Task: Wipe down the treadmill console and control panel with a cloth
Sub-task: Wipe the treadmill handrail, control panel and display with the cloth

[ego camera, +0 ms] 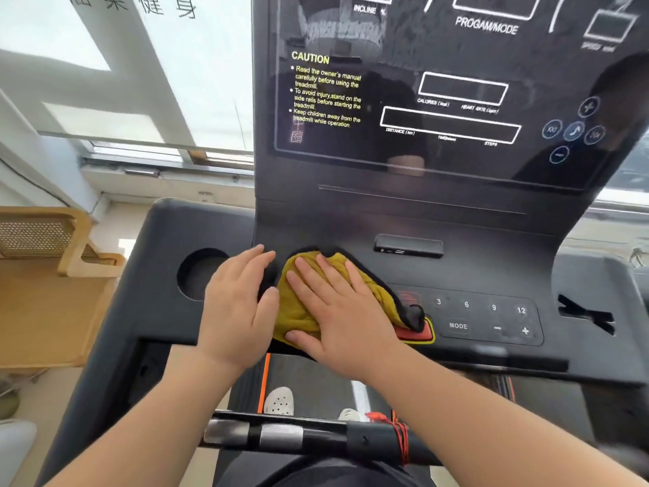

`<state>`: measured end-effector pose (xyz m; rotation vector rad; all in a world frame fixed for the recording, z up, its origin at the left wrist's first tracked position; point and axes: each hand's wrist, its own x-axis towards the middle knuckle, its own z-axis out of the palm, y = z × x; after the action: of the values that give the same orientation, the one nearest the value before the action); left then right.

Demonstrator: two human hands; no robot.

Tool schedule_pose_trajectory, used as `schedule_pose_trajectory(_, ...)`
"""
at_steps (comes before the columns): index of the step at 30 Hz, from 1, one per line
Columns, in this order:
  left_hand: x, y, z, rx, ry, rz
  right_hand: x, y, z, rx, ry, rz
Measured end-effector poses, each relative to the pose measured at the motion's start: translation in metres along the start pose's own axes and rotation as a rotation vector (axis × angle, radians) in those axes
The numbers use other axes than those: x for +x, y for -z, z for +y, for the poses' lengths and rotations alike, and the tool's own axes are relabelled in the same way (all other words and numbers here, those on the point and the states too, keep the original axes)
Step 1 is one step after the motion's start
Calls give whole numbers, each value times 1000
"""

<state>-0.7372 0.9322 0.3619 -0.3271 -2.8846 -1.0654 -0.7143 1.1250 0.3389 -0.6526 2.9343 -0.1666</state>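
Observation:
A yellow cloth with a dark edge [302,311] lies bunched on the left part of the treadmill's control panel [491,318]. My right hand [337,311] presses flat on top of the cloth, fingers spread. To its left, my left hand [238,304] rests flat on the panel with its fingertips at the cloth's left edge. The cloth partly covers a red stop button [416,333]. Above, the glossy black console screen [439,100] shows a yellow CAUTION text and white display outlines.
A round cup holder [200,272] sits left of my left hand. Number and MODE keys [481,316] lie right of the cloth. A black handlebar with silver sensors [281,435] crosses below my arms. A wooden chair [45,275] stands at the left by the window.

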Motion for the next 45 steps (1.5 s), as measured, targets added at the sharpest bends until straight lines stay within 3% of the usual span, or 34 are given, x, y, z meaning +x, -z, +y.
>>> schedule_pose_trajectory(6, -7, -27, 20, 138, -106, -1, -46, 1, 28, -48, -177, -31)
schedule_pose_trajectory(14, -13, -58, 66, 117, -162, -11, -120, 8, 98, 17, -347, 10)
schedule_pose_trajectory(17, -19, -69, 83, 112, -148, -26, -149, 12, 126, -59, -456, -3)
schedule_pose_trajectory(22, -35, -84, 109, 94, -148, -29, -187, 4, 166, -66, -546, 69)
schedule_pose_trajectory(26, -50, -82, 130, 54, -145, -11, -195, 6, 170, 19, -598, 308)
schedule_pose_trajectory(32, -77, -66, 154, -189, 59, -46, -155, 43, 113, 335, -332, 595)
schedule_pose_trajectory(35, -85, -54, 162, -448, 198, -84, -135, 61, 66, 531, -191, 626)
schedule_pose_trajectory(38, -97, -38, 162, -588, 221, -44, -120, 67, 25, 669, -97, 570)
schedule_pose_trajectory(42, -126, -7, 142, -443, 220, 174, -103, 68, -29, 828, -49, 445)
schedule_pose_trajectory(45, -155, 24, 118, -506, 288, 331, -98, 70, -70, 867, -1, 341)
